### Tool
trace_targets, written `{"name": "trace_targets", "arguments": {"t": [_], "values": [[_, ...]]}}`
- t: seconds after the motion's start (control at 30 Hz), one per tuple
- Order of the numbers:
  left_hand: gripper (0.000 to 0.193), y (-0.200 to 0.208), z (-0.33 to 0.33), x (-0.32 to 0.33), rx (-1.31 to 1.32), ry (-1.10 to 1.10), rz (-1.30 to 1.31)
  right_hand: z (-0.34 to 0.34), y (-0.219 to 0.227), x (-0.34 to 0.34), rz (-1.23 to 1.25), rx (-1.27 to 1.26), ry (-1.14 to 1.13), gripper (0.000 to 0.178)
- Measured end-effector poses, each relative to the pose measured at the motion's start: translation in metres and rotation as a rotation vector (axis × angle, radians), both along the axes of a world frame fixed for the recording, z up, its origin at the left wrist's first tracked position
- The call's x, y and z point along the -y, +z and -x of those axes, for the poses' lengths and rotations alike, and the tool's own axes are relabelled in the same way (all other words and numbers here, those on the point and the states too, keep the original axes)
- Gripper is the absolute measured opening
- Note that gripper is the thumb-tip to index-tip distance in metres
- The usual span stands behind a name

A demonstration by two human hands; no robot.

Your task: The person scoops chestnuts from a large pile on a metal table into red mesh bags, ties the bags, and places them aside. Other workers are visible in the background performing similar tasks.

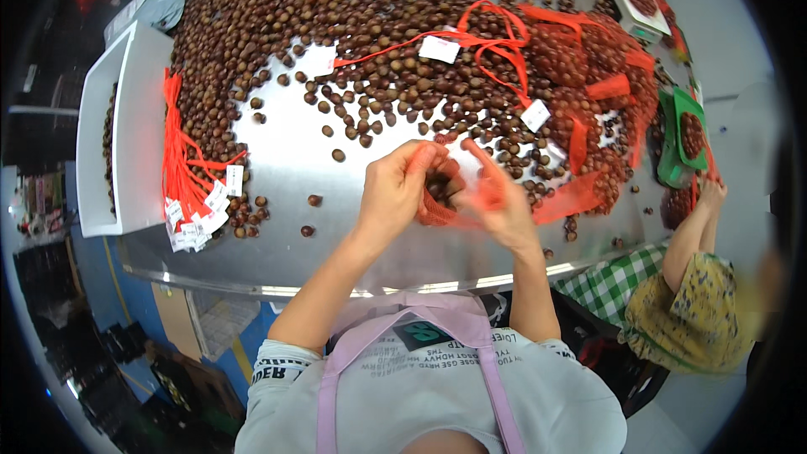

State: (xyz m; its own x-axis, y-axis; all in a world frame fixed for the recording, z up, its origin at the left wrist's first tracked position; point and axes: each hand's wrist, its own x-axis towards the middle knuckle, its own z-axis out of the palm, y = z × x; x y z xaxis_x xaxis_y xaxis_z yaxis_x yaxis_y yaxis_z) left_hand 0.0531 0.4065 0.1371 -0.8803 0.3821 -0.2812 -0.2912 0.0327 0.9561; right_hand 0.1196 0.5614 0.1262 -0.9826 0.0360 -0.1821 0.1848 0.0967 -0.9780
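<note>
The left hand (pixel 393 189) pinches the rim of a red net (pixel 435 212), held between both hands above the near side of the table (pixel 286 259); the blurred right hand (pixel 502 208) curls beside it, grip unclear. Keeping the mouth spread and low should stop nuts (pixel 239 34) spilling. Bare steel leaves room leftward; filled nets (pixel 559 55) crowd the right.

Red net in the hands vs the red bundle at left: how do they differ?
The held net sits between the left hand and right hand; the bundled nets lie untouched on the table. The held net is opened out; the bundled nets are gathered into narrow strands. The bundled nets show white tags; the held net shows none. Both are red.
</note>
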Motion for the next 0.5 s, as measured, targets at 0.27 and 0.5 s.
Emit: {"name": "trace_targets", "arguments": {"t": [0.27,0.5], "values": [[0.014,0.045,-0.043,0.009,-0.266,0.019,0.004,-0.024,-0.009,-0.048,0.342,-0.013,-0.228,0.014],[0.015,-0.016,-0.076,0.075,-0.064,-0.022,0.327,-0.034,0.099,-0.154,0.049,-0.638,-0.681,0.018]]}}
